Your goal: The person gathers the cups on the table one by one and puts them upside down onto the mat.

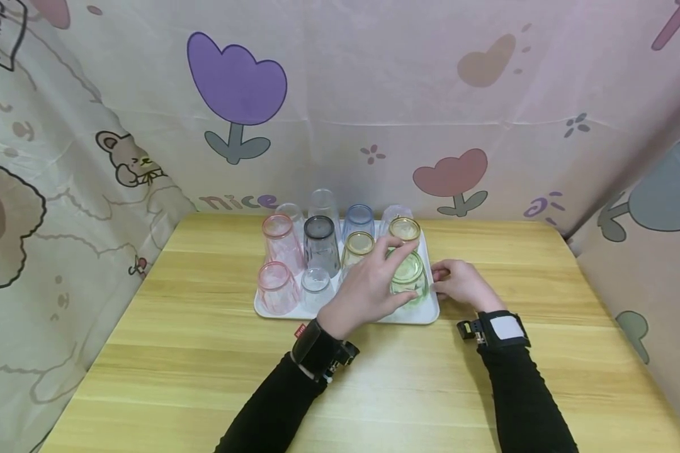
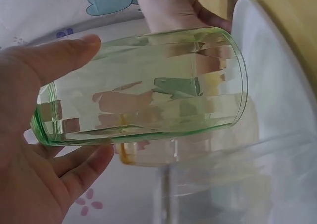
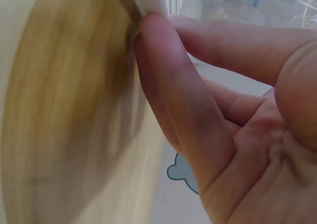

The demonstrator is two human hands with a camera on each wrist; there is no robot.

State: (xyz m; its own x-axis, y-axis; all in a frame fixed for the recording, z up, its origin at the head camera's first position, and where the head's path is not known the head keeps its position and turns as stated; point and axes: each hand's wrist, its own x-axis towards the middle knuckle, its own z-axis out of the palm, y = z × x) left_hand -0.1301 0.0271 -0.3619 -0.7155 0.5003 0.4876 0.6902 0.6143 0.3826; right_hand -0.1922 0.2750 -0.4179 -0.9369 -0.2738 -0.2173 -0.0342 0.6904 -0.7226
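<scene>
Up close, left hand (image 2: 34,149) grips green glass (image 2: 143,85); right hand (image 3: 233,125) pinches tray (image 3: 148,1).

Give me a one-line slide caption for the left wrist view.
Left hand grips a green glass above the white tray, right hand behind it.

Tray (image 1: 430,313) at frame centre packed with upturned glasses; gaps between them narrow. Left hand (image 1: 368,286) wraps green glass (image 1: 409,280) at tray's lower right corner; amber glasses (image 1: 358,246) just behind. Right hand (image 1: 461,283) blocks tray's right edge. Bare table (image 1: 175,352) lower left and far right. Curtain walls (image 1: 62,189) close left, back, right.
</scene>
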